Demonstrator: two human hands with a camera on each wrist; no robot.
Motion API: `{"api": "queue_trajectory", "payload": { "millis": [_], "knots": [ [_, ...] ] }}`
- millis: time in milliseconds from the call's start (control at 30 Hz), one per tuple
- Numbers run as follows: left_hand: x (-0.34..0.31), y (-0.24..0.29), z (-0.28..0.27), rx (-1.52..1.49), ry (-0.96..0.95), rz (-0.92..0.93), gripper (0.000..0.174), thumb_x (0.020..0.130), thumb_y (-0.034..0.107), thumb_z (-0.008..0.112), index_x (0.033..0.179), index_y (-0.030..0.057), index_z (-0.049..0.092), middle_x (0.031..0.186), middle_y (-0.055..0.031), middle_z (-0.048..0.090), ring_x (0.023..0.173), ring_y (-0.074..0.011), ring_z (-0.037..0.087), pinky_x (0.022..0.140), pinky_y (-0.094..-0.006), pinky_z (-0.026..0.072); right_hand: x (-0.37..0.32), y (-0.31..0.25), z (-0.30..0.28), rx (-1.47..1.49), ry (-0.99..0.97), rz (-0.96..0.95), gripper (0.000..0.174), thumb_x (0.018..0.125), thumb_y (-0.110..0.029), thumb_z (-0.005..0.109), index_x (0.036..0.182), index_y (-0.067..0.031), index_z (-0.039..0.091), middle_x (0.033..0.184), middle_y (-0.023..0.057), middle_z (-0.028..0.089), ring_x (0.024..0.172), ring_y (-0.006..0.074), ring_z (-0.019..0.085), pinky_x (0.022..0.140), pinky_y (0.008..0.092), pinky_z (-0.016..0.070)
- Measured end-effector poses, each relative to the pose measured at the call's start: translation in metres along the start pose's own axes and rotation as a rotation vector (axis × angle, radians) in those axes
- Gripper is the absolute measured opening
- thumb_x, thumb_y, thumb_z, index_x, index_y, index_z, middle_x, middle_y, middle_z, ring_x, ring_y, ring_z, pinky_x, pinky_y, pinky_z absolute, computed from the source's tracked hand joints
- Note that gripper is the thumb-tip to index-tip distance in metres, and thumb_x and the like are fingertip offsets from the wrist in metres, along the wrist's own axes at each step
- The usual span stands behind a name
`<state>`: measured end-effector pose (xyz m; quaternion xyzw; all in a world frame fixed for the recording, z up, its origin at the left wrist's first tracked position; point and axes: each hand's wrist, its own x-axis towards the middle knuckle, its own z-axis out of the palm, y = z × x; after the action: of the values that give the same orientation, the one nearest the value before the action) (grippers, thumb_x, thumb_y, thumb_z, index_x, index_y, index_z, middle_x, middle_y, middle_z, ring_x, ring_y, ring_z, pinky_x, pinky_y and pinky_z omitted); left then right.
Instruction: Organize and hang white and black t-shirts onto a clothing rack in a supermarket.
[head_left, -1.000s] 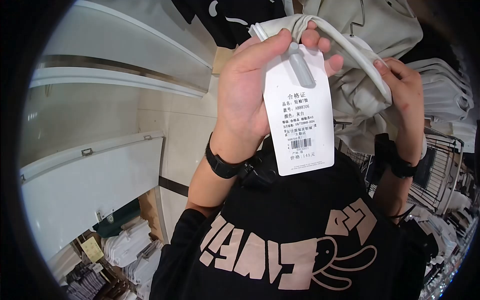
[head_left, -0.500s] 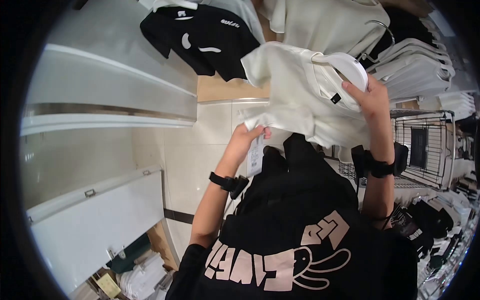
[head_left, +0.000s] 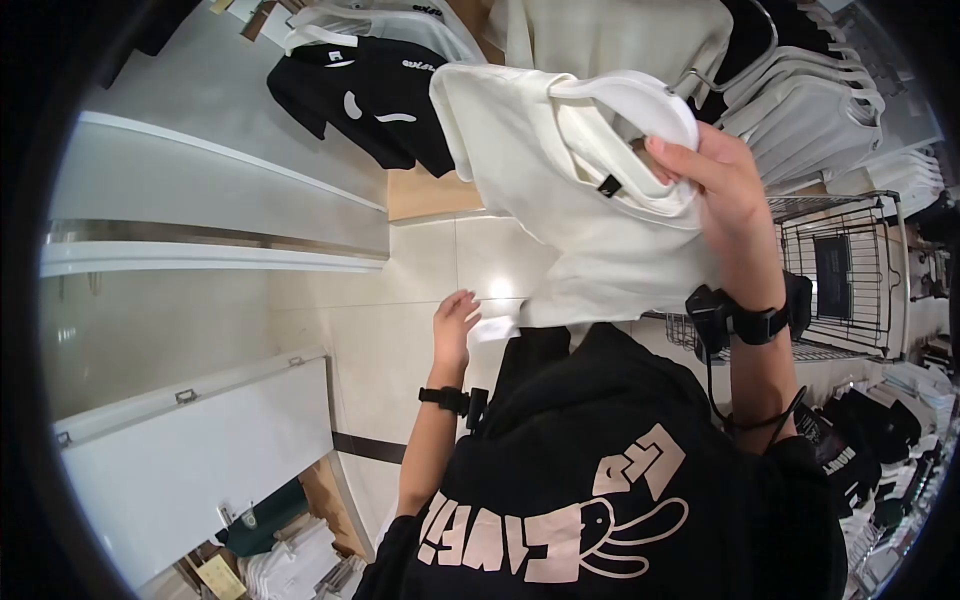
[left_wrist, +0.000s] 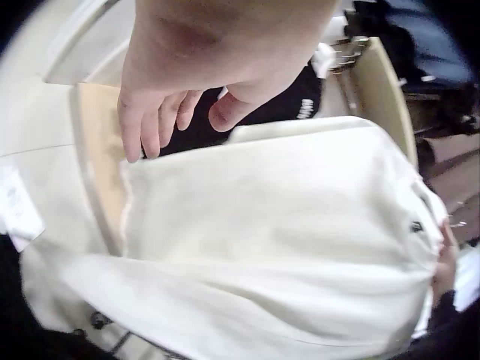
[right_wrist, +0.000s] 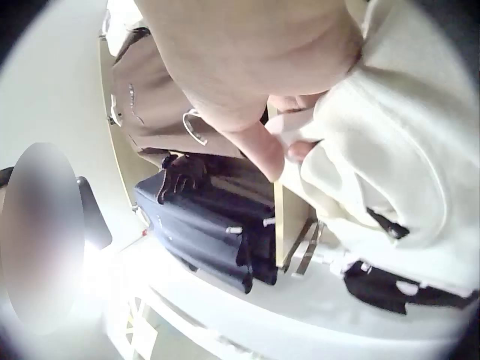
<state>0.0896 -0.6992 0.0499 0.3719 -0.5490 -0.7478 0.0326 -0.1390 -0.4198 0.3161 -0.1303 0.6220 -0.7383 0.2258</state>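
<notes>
An off-white T-shirt (head_left: 520, 150) with a small black neck label (head_left: 609, 186) hangs on a white hanger (head_left: 660, 105). My right hand (head_left: 728, 185) grips the hanger and the shirt's neckline at one shoulder, thumb on top. In the right wrist view, the thumb (right_wrist: 262, 154) lies against the neckline and the other fingers are mostly hidden. My left hand (head_left: 456, 325) is apart from the shirt, fingers extended, holding nothing. Between that hand and the hem, a blurred white tag (head_left: 492, 328) dangles; the left wrist view shows this tag (left_wrist: 19, 210) too.
A black T-shirt (head_left: 375, 105) hangs ahead on the left, and white shirts (head_left: 810, 120) hang at the right. A wire shopping cart (head_left: 870, 270) stands to my right. White cabinet panels (head_left: 200, 440) line my left side, above stacked folded clothes (head_left: 290, 560).
The left hand let go of the tag and shirt edge and drew back down and left. The shirt, first bunched close to me, now hangs spread out from the right hand, which moved left.
</notes>
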Motion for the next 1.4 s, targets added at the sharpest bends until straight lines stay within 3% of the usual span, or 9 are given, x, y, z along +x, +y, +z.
{"api": "queue_trajectory", "payload": {
  "millis": [233,300,533,700,767,833,933,1133,1400],
  "knots": [
    [-0.149,0.152,0.166,0.316,-0.266,0.493,0.046,0.090,0.019,0.060,0.127,-0.0061,0.047,0.124,-0.0185,0.057,0.109,-0.0279,0.060,0.087,-0.0365,0.0510,-0.024,0.036,0.026,0.519,-0.034,0.028,0.019,0.084,-0.012,0.062,0.094,0.0036,0.059,0.087,0.0083,0.062,0.085,0.0157,0.058,0.084,0.0276,0.0425],
    [-0.176,0.145,0.201,0.939,-0.092,0.882,0.053,0.087,0.014,0.061,0.132,-0.0043,0.041,0.113,-0.0237,0.060,0.096,-0.0334,0.064,0.077,-0.0406,0.0525,-0.033,0.052,0.025,0.578,-0.129,0.038,0.024,0.083,-0.010,0.060,0.101,0.0054,0.057,0.092,0.0102,0.062,0.091,0.0173,0.057,0.087,0.0286,0.0412],
    [-0.212,0.076,0.210,1.262,0.225,0.472,0.049,0.079,0.002,0.058,0.125,-0.0075,0.042,0.091,-0.0294,0.060,0.077,-0.0461,0.061,0.065,-0.0518,0.0495,-0.078,0.056,-0.012,0.612,-0.538,0.112,0.042,0.083,-0.005,0.054,0.122,0.0110,0.049,0.114,0.0177,0.058,0.114,0.0241,0.050,0.102,0.0351,0.0359],
    [-0.246,0.102,0.197,1.287,0.332,0.912,0.029,0.080,-0.002,0.055,0.108,-0.0081,0.046,0.081,-0.0267,0.059,0.071,-0.0434,0.061,0.063,-0.0501,0.0492,-0.081,0.031,-0.048,0.341,-0.687,-0.041,0.046,0.087,-0.010,0.056,0.128,0.0064,0.046,0.118,0.0173,0.058,0.111,0.0275,0.055,0.104,0.0388,0.0380],
    [-0.259,0.123,0.194,1.292,0.337,0.954,0.028,0.081,-0.002,0.055,0.108,-0.0079,0.047,0.082,-0.0268,0.059,0.073,-0.0442,0.060,0.065,-0.0501,0.0482,-0.073,0.010,-0.071,-0.222,-0.490,-0.287,0.047,0.089,-0.019,0.059,0.130,0.0010,0.047,0.118,0.0176,0.059,0.106,0.0288,0.059,0.098,0.0395,0.0421],
    [-0.273,0.140,0.189,1.302,0.327,0.996,0.027,0.083,-0.002,0.054,0.108,-0.0076,0.048,0.082,-0.0270,0.060,0.075,-0.0451,0.060,0.066,-0.0501,0.0472,-0.062,-0.010,-0.101,-1.111,-0.008,-0.974,0.054,0.088,-0.029,0.063,0.131,-0.0022,0.048,0.115,0.0186,0.060,0.106,0.0297,0.059,0.092,0.0391,0.0445],
    [-0.288,0.162,0.184,1.226,0.225,0.987,0.025,0.084,0.001,0.057,0.107,-0.0060,0.051,0.084,-0.0277,0.060,0.079,-0.0453,0.058,0.069,-0.0487,0.0459,-0.058,-0.040,-0.130,-1.454,0.092,-1.183,0.054,0.085,-0.033,0.065,0.128,-0.0032,0.051,0.110,0.0204,0.061,0.103,0.0316,0.059,0.086,0.0391,0.0459],
    [-0.313,0.188,0.179,1.133,0.230,0.885,0.020,0.084,0.005,0.059,0.103,-0.0022,0.058,0.083,-0.0222,0.062,0.076,-0.0368,0.059,0.068,-0.0388,0.0470,-0.043,-0.038,-0.147,-1.416,-0.333,-0.499,0.043,0.087,-0.038,0.061,0.108,-0.0010,0.062,0.085,0.0184,0.064,0.077,0.0351,0.059,0.076,0.0395,0.0458],
    [-0.307,0.192,0.138,0.854,0.181,0.678,0.023,0.090,0.011,0.055,0.108,-0.0031,0.060,0.085,-0.0096,0.062,0.078,-0.0175,0.056,0.076,-0.0292,0.0450,-0.069,-0.087,-0.125,-1.291,-0.285,-0.695,0.049,0.089,-0.047,0.055,0.086,0.0020,0.062,0.063,0.0194,0.059,0.058,0.0367,0.058,0.059,0.0438,0.0448]
  ]
}}
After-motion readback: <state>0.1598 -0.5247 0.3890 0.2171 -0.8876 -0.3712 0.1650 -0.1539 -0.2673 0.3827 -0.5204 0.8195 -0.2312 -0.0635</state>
